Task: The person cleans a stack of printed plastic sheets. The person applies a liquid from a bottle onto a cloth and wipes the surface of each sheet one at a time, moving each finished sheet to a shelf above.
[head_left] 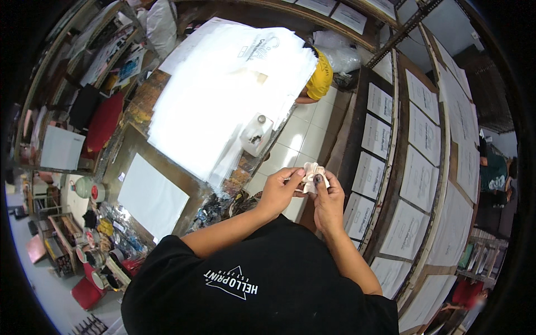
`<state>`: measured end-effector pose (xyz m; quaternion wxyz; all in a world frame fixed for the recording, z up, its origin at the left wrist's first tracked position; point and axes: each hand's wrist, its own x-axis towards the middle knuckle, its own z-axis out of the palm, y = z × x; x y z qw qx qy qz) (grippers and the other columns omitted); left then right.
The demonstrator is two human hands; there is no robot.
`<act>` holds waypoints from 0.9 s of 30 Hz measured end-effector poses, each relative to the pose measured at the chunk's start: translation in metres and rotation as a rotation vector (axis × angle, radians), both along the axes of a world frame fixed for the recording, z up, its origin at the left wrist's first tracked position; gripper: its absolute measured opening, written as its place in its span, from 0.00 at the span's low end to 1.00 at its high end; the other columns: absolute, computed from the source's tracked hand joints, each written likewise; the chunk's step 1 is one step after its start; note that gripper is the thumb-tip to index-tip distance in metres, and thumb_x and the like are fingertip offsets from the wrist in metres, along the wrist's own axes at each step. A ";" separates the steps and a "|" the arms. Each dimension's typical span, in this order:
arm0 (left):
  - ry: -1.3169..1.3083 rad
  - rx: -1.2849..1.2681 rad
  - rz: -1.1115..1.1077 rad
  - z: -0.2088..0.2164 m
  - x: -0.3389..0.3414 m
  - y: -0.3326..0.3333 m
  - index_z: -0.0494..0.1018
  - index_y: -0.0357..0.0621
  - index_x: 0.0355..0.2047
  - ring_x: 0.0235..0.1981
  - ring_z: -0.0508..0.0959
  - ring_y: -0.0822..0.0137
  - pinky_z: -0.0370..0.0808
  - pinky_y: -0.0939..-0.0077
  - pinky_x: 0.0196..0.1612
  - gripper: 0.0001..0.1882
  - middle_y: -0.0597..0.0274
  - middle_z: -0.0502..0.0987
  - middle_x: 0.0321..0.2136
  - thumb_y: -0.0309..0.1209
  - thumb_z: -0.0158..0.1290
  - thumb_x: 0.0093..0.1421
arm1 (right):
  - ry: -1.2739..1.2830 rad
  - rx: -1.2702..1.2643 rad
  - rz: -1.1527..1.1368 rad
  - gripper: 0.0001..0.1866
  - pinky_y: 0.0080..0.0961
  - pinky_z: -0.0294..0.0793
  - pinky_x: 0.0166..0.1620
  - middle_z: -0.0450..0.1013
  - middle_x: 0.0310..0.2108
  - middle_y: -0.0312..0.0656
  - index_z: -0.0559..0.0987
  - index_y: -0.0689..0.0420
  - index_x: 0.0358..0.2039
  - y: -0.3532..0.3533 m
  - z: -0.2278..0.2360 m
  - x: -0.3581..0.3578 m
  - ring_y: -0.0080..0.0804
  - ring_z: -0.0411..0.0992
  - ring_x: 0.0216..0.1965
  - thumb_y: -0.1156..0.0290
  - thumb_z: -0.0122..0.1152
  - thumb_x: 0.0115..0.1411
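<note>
A small crumpled white cloth (pixel 312 174) is held between both hands in front of my chest. My left hand (pixel 279 191) pinches its left side with the fingertips. My right hand (pixel 328 198) grips its right side, the thumb pressed over it and stained dark at the nail. The cloth hangs above the tiled floor (pixel 304 131), just right of the worktable's edge. My black shirt fills the lower middle of the view.
A large stack of white printed bags (pixel 223 95) covers the worktable, with a white plastic bottle (pixel 255 134) at its edge and a white sheet (pixel 151 195) nearer me. Racks of white printed sheets (pixel 413 167) stand on the right. A person in yellow (pixel 319 78) crouches beyond. Paint pots (pixel 97 245) sit lower left.
</note>
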<state>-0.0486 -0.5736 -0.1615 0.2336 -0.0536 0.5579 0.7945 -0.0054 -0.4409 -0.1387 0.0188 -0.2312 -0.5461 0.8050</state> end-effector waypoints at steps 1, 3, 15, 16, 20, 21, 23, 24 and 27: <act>0.093 -0.085 -0.007 -0.006 0.002 -0.006 0.80 0.37 0.45 0.33 0.79 0.72 0.79 0.77 0.37 0.11 0.64 0.78 0.36 0.32 0.55 0.71 | 0.011 -0.001 -0.002 0.14 0.23 0.78 0.46 0.79 0.46 0.38 0.77 0.60 0.53 -0.002 -0.006 -0.002 0.21 0.76 0.42 0.69 0.60 0.71; 0.319 -0.282 -0.009 -0.019 0.002 -0.018 0.80 0.37 0.45 0.31 0.78 0.71 0.78 0.76 0.35 0.12 0.63 0.78 0.35 0.33 0.57 0.69 | 0.049 0.022 0.012 0.14 0.22 0.78 0.45 0.79 0.44 0.39 0.79 0.62 0.52 -0.007 -0.013 -0.005 0.21 0.77 0.41 0.70 0.62 0.69; 0.672 -0.937 0.492 -0.089 -0.062 -0.074 0.61 0.30 0.61 0.56 0.73 0.51 0.72 0.59 0.55 0.44 0.38 0.70 0.55 0.40 0.71 0.54 | -0.030 -0.360 -0.071 0.18 0.28 0.77 0.52 0.77 0.46 0.42 0.75 0.65 0.54 0.009 -0.024 -0.044 0.30 0.75 0.44 0.63 0.56 0.73; 0.625 -0.873 0.442 -0.098 -0.070 -0.076 0.61 0.30 0.61 0.57 0.73 0.49 0.71 0.57 0.57 0.43 0.37 0.70 0.55 0.40 0.71 0.54 | -0.039 -0.401 -0.078 0.19 0.29 0.78 0.53 0.76 0.47 0.43 0.74 0.65 0.55 0.011 -0.018 -0.046 0.31 0.75 0.45 0.63 0.56 0.73; 0.502 -0.747 0.310 -0.110 -0.090 -0.072 0.62 0.31 0.61 0.53 0.76 0.43 0.72 0.54 0.56 0.41 0.36 0.75 0.50 0.42 0.69 0.57 | -0.021 -0.498 -0.164 0.20 0.35 0.77 0.59 0.73 0.52 0.48 0.72 0.68 0.56 0.016 0.000 -0.041 0.38 0.74 0.52 0.65 0.54 0.73; 0.531 -0.784 0.290 -0.110 -0.092 -0.073 0.62 0.31 0.61 0.51 0.77 0.43 0.73 0.54 0.55 0.41 0.37 0.76 0.48 0.42 0.69 0.57 | 0.016 -0.531 -0.170 0.19 0.39 0.76 0.60 0.72 0.55 0.50 0.71 0.70 0.56 0.019 0.004 -0.037 0.40 0.73 0.55 0.67 0.53 0.73; 0.633 -0.884 0.264 -0.110 -0.094 -0.073 0.61 0.33 0.61 0.47 0.80 0.45 0.76 0.56 0.51 0.41 0.37 0.78 0.44 0.41 0.69 0.56 | 0.026 -0.518 -0.164 0.19 0.39 0.75 0.63 0.71 0.56 0.50 0.70 0.69 0.57 0.029 0.002 -0.033 0.41 0.73 0.56 0.67 0.50 0.74; 0.645 -0.822 0.244 -0.102 -0.090 -0.072 0.60 0.33 0.61 0.47 0.80 0.45 0.76 0.57 0.51 0.41 0.38 0.78 0.44 0.40 0.70 0.56 | 0.031 -0.514 -0.158 0.19 0.40 0.75 0.64 0.71 0.57 0.50 0.70 0.68 0.58 0.034 0.002 -0.031 0.41 0.73 0.57 0.66 0.49 0.75; 0.729 -0.645 0.194 -0.071 -0.072 -0.067 0.60 0.33 0.60 0.47 0.81 0.48 0.78 0.62 0.49 0.42 0.39 0.78 0.45 0.37 0.72 0.54 | 0.135 -0.346 -0.063 0.17 0.36 0.77 0.61 0.73 0.55 0.47 0.72 0.66 0.57 0.048 0.004 -0.022 0.37 0.75 0.54 0.69 0.50 0.74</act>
